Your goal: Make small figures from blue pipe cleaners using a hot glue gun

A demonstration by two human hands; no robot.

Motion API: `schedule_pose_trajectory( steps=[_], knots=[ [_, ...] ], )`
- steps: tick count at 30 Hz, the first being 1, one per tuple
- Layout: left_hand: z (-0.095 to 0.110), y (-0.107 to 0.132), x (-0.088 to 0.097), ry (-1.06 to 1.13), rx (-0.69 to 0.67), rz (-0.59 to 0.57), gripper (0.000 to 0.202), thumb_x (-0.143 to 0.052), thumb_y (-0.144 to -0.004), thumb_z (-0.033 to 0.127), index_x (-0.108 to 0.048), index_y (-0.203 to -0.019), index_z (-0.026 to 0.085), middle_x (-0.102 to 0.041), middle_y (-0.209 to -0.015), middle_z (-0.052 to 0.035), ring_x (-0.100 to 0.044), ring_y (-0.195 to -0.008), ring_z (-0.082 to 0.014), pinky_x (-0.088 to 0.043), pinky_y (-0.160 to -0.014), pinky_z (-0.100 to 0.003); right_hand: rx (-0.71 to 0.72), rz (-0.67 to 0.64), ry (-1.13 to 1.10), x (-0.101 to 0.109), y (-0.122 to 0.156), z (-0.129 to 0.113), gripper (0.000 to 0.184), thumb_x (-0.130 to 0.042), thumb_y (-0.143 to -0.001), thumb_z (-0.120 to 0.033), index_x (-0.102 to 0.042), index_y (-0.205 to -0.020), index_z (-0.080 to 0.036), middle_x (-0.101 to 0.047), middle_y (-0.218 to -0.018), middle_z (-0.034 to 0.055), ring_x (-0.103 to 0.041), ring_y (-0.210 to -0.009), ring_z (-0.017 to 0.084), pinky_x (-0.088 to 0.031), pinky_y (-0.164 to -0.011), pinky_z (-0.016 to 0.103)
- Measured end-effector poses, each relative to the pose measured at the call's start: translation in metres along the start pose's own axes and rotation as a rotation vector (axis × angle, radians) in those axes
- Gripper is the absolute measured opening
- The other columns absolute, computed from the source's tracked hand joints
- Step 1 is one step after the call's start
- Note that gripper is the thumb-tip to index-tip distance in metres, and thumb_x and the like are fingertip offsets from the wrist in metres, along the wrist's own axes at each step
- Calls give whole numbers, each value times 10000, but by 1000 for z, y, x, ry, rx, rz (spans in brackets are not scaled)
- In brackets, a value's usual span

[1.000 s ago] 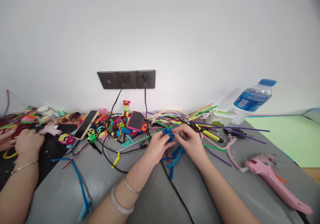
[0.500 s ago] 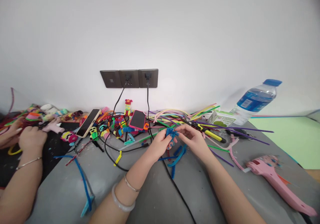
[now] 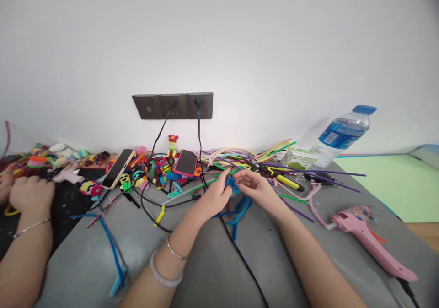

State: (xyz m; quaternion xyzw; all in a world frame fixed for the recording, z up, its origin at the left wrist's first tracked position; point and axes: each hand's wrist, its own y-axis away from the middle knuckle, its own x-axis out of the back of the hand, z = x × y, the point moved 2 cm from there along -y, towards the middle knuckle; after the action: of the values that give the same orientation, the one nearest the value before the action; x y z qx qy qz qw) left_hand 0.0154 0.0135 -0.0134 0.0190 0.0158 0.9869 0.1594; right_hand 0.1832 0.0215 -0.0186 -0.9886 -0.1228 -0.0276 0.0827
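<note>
My left hand (image 3: pixel 215 197) and my right hand (image 3: pixel 255 189) meet over the grey table (image 3: pixel 206 271), both pinching a small blue pipe-cleaner figure (image 3: pixel 233 185) between their fingertips. Loose blue pipe cleaners (image 3: pixel 240 212) lie on the table just below the hands. A black cable (image 3: pixel 240 257) runs under my hands toward the near edge.
A pile of coloured pipe cleaners (image 3: pixel 247 157), yellow-handled cutters (image 3: pixel 284 180), two phones (image 3: pixel 187 162), a water bottle (image 3: pixel 339 136) and a pink glue gun (image 3: pixel 370 244) lie around. Wall sockets (image 3: pixel 173 105) sit behind. Another person's hand (image 3: pixel 29 196) works at the left.
My hands have kept turning the blue figure, drifting slightly left and up in view. The other person's hand has shifted a little left.
</note>
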Motion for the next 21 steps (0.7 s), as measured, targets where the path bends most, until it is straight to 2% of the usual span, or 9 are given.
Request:
schedule_pose_trajectory(
  steps=[4, 8, 11, 14, 17, 21],
  knots=[
    [3, 1, 3, 56, -46, -19, 581, -615, -790, 138, -586, -1362, 232, -700, -885, -26, -589, -699, -186, -447, -815, -297, -17, -19, 27, -2, 1, -6, 301, -750, -767, -476, -664, -844, -198, -708, -814, 47, -677, -760, 200, -573, -760, 353],
    [3, -2, 6, 38, -78, -12, 418, -619, -804, 190, -664, -1217, 228, -694, -941, -40, -580, -729, -171, -451, -718, -257, -19, 45, 69, 0, 2, -10, 284, -726, -772, -471, -667, -809, -195, -692, -760, 34, -646, -699, 187, -547, -684, 320],
    [6, -5, 8, 1, -64, -34, 248, -624, -831, 234, -693, -1064, 187, -637, -794, -29, -528, -651, -148, -406, -612, -230, -16, 89, 89, 2, 1, -10, 297, -702, -783, -490, -654, -803, -198, -668, -719, 29, -617, -657, 181, -523, -629, 304],
    [9, -5, 8, -3, -48, -97, 170, -613, -863, 284, -680, -969, 169, -542, -661, 4, -453, -568, -128, -347, -547, -225, 3, 115, 110, 4, 0, -9, 327, -682, -793, -526, -638, -793, -202, -649, -706, 29, -603, -648, 181, -515, -620, 302],
    [11, -5, 8, -23, -58, -133, 164, -612, -870, 318, -665, -895, 165, -537, -653, 7, -426, -555, -122, -327, -544, -232, 21, 126, 137, 5, 0, -10, 347, -659, -814, -549, -625, -780, -206, -636, -713, 29, -594, -659, 180, -510, -628, 298],
    [15, -3, 9, -131, -113, -142, 157, -592, -878, 312, -660, -890, 172, -578, -678, -7, -481, -612, -149, -359, -598, -245, 24, 86, 143, 6, 0, -13, 367, -639, -831, -568, -614, -778, -206, -618, -706, 25, -575, -662, 177, -486, -632, 290]
  ],
)
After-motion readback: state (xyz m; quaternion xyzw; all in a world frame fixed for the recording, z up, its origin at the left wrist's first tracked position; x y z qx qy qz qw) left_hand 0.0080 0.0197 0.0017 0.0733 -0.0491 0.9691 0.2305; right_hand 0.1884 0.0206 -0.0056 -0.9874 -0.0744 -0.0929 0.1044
